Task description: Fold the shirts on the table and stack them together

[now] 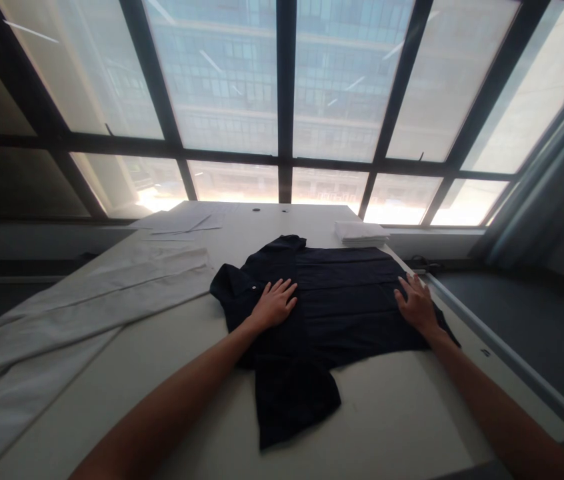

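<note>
We've got a dark navy short-sleeved fabric shirt (349, 310) laid out on a white tabletop (197, 387), collar end to our left and hem end to our right. 1 sleeve points back toward us, and 1 small pale button shows near the collar. Our left hand (275, 303) rests palm down near the collar end, fingers spread and not gripping anything. Our right hand (416, 305) is down by the hem end, fingers also loosely spread, no grip there either. Over to the left there's a long off-white cloth garment (112, 293) lying lengthwise, just beside the shirt. Some thin white paper sheets (177, 223) sit farther back, and a neat folded white stack (361, 233) is just past the shirt, back right; can't tell its material.
</note>
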Demonstrator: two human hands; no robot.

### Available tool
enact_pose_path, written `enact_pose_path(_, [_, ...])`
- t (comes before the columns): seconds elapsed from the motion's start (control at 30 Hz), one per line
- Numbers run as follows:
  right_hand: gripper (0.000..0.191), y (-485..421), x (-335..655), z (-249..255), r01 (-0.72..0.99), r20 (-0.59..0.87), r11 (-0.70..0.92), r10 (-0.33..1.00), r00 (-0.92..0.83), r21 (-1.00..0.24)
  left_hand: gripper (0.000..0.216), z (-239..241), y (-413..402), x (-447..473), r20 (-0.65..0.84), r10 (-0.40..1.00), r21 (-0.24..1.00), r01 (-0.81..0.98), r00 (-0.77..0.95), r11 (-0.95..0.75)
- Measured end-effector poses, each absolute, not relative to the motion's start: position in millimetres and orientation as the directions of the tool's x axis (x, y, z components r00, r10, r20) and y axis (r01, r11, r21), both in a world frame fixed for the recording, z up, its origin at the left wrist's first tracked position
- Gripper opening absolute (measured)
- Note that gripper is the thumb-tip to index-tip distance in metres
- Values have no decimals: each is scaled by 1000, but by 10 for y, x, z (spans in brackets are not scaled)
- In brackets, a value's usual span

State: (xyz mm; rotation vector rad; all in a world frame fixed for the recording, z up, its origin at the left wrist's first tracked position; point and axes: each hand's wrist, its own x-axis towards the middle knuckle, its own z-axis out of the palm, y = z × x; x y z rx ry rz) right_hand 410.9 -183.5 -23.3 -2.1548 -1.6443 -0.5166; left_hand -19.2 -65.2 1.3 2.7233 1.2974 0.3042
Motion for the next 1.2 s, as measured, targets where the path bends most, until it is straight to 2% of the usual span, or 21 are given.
enact_pose_path(0.13, [57, -1784, 3875, -269, 991, 322, -68, 941, 103, -118, 55, 22, -642, -193, 127, 775, 185, 752, 620, -632])
enact_pose_path(0.23, [58, -1782, 3871, -296, 985, 175, -94, 977, 119, -144, 56, 54, -669, -195, 110, 772, 180, 752, 626, -635])
enact_pose_path(0.33, [60, -1790, 3940, -291, 978, 122, -133, 981, 153, -159, 61, 101, -749, -189, 61, 727, 182, 708, 684, -682])
enact_pose_path(0.57, [60, -1771, 4039, -329, 976, 116, -133, 981, 154, -170, 59, 172, -912, -134, 20, 518, 247, 498, 855, -831])
enact_pose_path(0.87, [60, -1755, 4107, -387, 976, 136, -136, 978, 160, -170, 61, 232, -949, -164, -5, 441, 271, 426, 897, -863])
enact_pose_path(1.07, [60, -1770, 4108, -386, 974, 144, -152, 974, 177, -171, 68, 405, -1155, -197, -41, 158, 385, 162, 987, -909])
enact_pose_path(1.2, [59, -1779, 4089, -383, 972, 155, -156, 971, 183, -174, 68, 434, -1348, -294, -38, 153, 369, 156, 987, -916])
